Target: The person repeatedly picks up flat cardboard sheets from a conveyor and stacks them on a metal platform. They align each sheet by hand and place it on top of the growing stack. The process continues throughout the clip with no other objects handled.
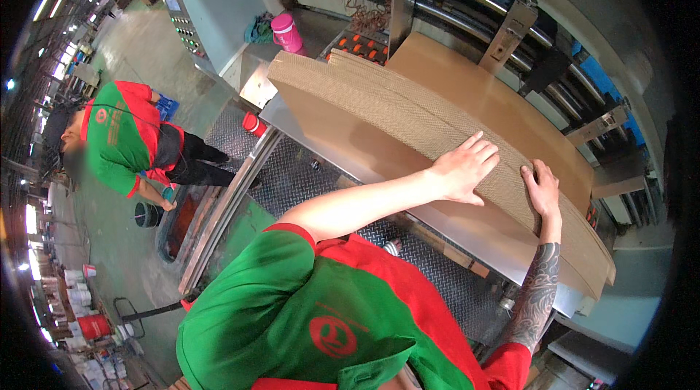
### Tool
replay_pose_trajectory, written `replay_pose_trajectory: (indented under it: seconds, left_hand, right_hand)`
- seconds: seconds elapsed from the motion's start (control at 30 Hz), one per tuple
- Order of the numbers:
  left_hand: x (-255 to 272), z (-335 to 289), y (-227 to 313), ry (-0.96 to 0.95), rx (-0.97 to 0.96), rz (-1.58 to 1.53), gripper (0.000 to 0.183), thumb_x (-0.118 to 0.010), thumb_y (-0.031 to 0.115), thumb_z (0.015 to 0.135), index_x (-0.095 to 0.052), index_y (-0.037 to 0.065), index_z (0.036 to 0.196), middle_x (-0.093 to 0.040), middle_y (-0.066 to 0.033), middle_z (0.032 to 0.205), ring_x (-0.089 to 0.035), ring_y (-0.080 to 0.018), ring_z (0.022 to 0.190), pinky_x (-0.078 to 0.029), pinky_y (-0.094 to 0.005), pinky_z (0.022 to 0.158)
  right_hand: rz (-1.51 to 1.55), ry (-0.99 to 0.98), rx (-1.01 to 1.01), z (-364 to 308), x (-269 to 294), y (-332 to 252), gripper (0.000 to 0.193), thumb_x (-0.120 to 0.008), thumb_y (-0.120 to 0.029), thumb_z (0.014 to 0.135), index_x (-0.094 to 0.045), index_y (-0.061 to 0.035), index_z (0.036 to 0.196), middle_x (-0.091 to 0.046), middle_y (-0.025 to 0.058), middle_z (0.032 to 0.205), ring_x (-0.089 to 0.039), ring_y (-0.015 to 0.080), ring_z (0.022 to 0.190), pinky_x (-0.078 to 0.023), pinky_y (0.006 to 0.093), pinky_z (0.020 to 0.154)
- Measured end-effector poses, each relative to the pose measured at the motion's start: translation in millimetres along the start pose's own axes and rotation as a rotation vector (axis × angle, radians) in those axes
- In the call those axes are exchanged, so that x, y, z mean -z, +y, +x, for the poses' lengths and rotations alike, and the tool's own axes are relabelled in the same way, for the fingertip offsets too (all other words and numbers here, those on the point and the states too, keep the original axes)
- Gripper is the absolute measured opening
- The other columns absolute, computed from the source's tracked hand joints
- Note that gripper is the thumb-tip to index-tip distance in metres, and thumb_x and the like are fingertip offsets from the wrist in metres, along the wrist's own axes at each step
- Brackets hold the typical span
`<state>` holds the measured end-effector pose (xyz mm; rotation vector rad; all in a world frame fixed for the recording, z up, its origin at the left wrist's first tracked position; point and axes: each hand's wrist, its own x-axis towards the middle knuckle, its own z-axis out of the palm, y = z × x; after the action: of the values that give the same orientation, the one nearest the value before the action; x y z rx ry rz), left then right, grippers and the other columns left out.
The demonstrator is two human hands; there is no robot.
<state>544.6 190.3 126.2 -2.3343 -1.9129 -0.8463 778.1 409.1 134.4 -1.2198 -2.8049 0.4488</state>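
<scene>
A thick stack of brown corrugated cardboard sheets [379,105] lies on the metal feed table, its ridged cut edges facing up toward me. My left hand [467,167] rests on these edges near the middle of the stack, fingers stretched out and thumb apart. Farther right, my right hand [543,189] lies against the same edges with its fingers extended and slightly bent. Neither hand is wrapped around a sheet. Beyond the stack, a flat brown cardboard sheet [503,116] reaches under the machine's metal guides.
Steel bars and upright guides [507,32] of the machine stand behind the cardboard. A control panel [186,29] and a pink bucket [286,32] are at the far left. Another person [131,134] bends beside a dark bucket [148,214]. Patterned metal plate [292,178] covers the floor.
</scene>
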Motion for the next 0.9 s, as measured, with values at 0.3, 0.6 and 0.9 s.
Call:
replay_pose_trajectory:
  seconds: [0.3, 0.6, 0.9]
  left_hand:
    - [131, -113, -132, 0.458, 0.537, 0.264, 0.074, -0.076, 0.048, 0.100, -0.059, 0.007, 0.158, -0.056, -0.0213, 0.164, -0.048, -0.0386, 0.157, -0.026, -0.0576, 0.135]
    - [200, -257, -321, 0.731, 0.940, -0.392, 0.057, -0.063, 0.045, 0.114, -0.063, 0.008, 0.158, -0.061, -0.0138, 0.162, -0.052, -0.0238, 0.154, -0.039, -0.0402, 0.128]
    - [190, -267, -358, 0.658, 0.956, -0.988, 0.036, -0.067, 0.026, 0.113, -0.071, 0.001, 0.138, -0.073, -0.0102, 0.139, -0.066, -0.0200, 0.133, -0.047, -0.0354, 0.118]
  right_hand:
    - [0.036, -0.001, -0.021, -15, 5, -13, 0.060, -0.066, -0.055, 0.105, -0.069, -0.0046, 0.138, -0.073, 0.0238, 0.125, -0.066, 0.0409, 0.122, -0.041, 0.0532, 0.117]
    - [0.106, 0.026, -0.095, -10, 6, -28, 0.048, -0.071, -0.044, 0.102, -0.074, -0.0031, 0.127, -0.075, 0.0201, 0.115, -0.068, 0.0400, 0.113, -0.048, 0.0488, 0.109]
    - [-0.140, 0.036, -0.235, -9, 6, -35, 0.050, -0.068, -0.044, 0.105, -0.072, -0.0039, 0.134, -0.071, 0.0185, 0.128, -0.063, 0.0381, 0.129, -0.045, 0.0478, 0.115]
